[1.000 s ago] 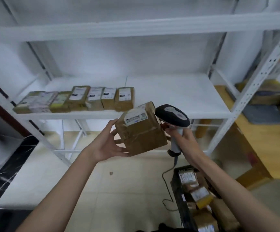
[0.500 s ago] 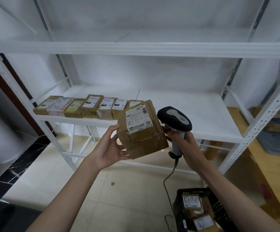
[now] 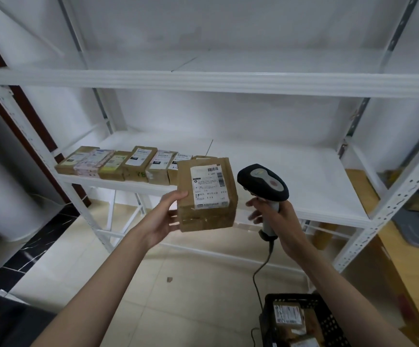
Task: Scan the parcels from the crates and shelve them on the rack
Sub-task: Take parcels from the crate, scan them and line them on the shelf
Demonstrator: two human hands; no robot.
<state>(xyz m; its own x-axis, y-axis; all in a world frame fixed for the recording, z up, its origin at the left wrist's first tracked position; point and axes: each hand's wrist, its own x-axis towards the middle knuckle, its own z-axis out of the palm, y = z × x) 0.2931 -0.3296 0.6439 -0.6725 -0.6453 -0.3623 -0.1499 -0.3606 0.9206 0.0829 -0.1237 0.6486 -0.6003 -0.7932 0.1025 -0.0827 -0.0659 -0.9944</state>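
The left hand holds a brown parcel up in front of the white rack, its grip curled round the parcel's left side with the thumb over the top left edge; the white shipping label faces the camera. Just to the right of the parcel, and apart from it, the right hand wraps its grip around the handle of a black-and-grey barcode scanner, whose cable hangs toward the floor. The held parcel sits in the air before the front edge of the middle shelf. A row of shelved parcels stands along that shelf's front edge at its left end. A black crate with more parcels rests on the floor at the lower right.
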